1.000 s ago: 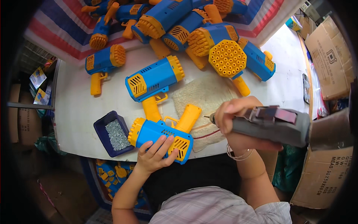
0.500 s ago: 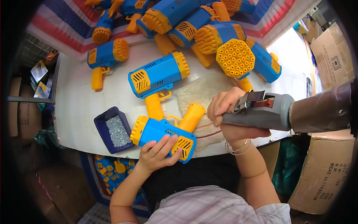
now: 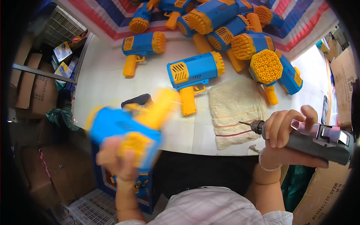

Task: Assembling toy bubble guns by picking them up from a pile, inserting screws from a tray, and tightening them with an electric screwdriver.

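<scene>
My left hand (image 3: pixel 119 161) is closed round the rear of a blue and yellow toy bubble gun (image 3: pixel 118 123), blurred by motion. It is held above the near left edge of the table, its yellow handle pointing up and away. Partly hidden behind it sits a dark blue tray (image 3: pixel 138 99) with small silvery screws. At the right, my right hand (image 3: pixel 280 129) wraps round a grey electric screwdriver (image 3: pixel 318 144). Its thin bit points left over the table, apart from any toy. A beige cloth (image 3: pixel 234 112) lies flat between the two hands.
Another bubble gun (image 3: pixel 197 71) lies beyond the cloth, and one more (image 3: pixel 142 45) to its left. Several are piled at the back against a striped sheet (image 3: pixel 307 22). Cardboard boxes (image 3: pixel 318 191) stand at the right; a bin (image 3: pixel 101 176) with toys is below the table's left edge.
My left hand has lifted the bubble gun off the table and moved it left. My right hand has drawn the screwdriver away to the right. The view has shifted too.
</scene>
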A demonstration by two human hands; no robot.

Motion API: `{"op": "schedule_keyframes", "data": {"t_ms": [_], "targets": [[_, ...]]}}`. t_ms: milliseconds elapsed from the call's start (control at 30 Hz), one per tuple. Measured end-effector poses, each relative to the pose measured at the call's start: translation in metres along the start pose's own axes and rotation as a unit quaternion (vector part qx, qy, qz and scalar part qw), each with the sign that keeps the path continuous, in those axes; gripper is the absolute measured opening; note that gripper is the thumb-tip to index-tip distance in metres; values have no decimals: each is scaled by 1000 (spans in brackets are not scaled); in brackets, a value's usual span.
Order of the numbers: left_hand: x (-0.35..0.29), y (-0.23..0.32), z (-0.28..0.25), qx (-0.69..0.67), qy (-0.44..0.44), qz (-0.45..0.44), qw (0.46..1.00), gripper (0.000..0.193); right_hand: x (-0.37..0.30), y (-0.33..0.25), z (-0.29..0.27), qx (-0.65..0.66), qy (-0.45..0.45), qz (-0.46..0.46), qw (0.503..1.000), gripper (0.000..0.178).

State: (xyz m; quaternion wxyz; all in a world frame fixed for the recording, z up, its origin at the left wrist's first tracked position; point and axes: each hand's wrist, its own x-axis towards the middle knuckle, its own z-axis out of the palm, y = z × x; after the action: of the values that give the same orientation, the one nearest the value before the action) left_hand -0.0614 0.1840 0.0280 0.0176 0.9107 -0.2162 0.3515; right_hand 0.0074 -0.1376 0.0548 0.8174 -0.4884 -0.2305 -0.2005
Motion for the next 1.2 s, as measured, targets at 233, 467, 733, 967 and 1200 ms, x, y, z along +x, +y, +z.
{"op": "schedule_keyframes", "data": {"t_ms": [233,467,733,967,1200], "targets": [[-48,-43,-46,239,-221,-331,886,73,-8,17,15,25,43,91,995,90],[-2,-22,61,-189,-251,-259,913,21,-18,12,29,18,36,117,992,86],[6,-22,68,-187,-293,-241,906,6,-23,4,26,144,13,139,980,95],[34,53,60,-461,-185,-306,812,11,-16,5,35,78,-32,92,992,65],[48,101,68,-491,-168,-181,835,20,-13,1,35,77,-78,80,991,58]]}}
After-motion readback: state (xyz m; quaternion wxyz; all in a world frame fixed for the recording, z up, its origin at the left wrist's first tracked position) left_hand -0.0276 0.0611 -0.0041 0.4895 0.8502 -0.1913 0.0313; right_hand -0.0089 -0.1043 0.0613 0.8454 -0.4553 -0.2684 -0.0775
